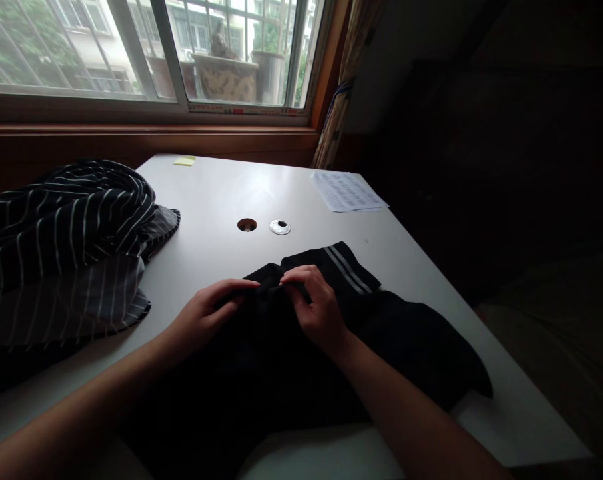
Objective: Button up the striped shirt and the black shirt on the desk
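Observation:
A black garment (401, 333) with two pale stripes near one end lies spread over the white table (211, 200). My left hand (208, 310) pinches the garment's far edge between thumb and fingers. Just to its right, my right hand (316, 303) also grips that edge, fingers bent and thumb pressed in. The cloth between the two hands is gathered and slightly raised. Much of the garment is too dark to make out its full shape, and my forearms cover parts of it.
At the left, a heap of black-and-white striped cloth (71, 227) rests on the table. Printed sheets (348, 191) lie near the right edge, and a yellow note (184, 161) at the back. A cable hole (247, 225) sits beside a round cap (280, 227). Behind is a window (231, 73).

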